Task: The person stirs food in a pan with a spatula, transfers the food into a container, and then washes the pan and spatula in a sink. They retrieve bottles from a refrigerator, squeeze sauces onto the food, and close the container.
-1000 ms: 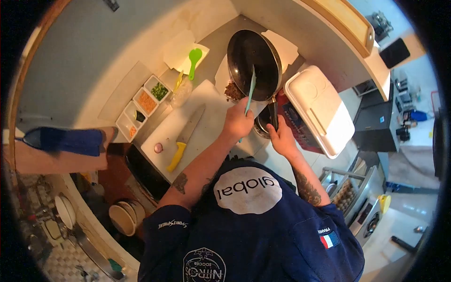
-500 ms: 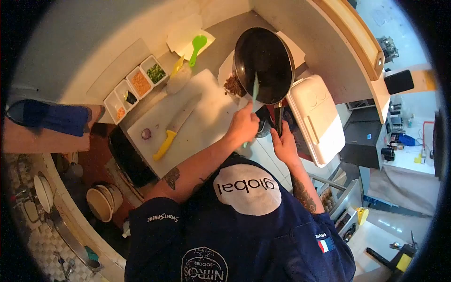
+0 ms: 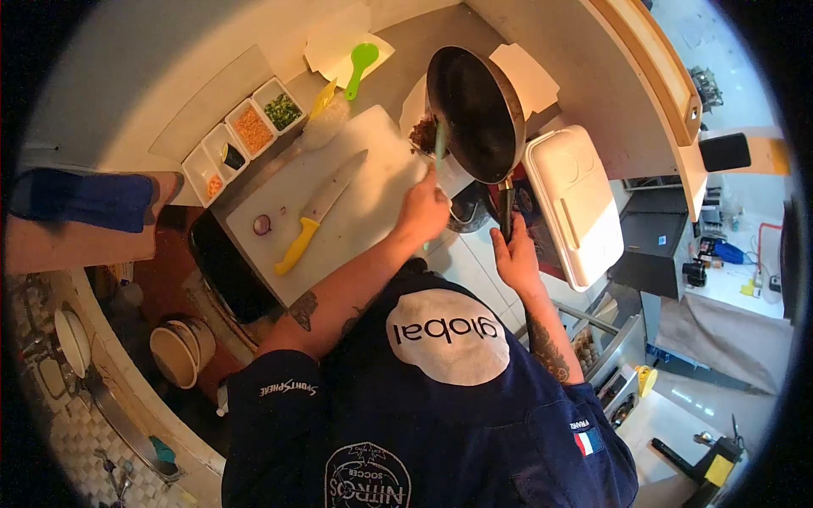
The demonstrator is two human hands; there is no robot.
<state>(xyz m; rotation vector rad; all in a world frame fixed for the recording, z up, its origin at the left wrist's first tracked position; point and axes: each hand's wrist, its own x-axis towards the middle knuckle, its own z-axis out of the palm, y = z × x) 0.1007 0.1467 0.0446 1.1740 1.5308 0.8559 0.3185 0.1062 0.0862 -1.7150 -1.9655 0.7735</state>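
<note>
My right hand is closed around the black handle of a frying pan. The pan is steeply tilted, its dark inside facing left. My left hand grips a pale green utensil, seemingly a spatula, whose end is at the pan's left rim. Just beyond that rim lies crumbly brown food, like cooked ground meat, on a white dish partly hidden by the pan. A yellow-handled knife rests on the white cutting board left of my left hand.
A piece of onion is on the board. Behind it stand white trays with chopped greens and orange bits. A green spoon lies in an open white box. Right of the pan is a closed white appliance.
The pan has tipped further onto its side. My left hand and the utensil have shifted left, from over the pan's middle to its rim beside the brown food.
</note>
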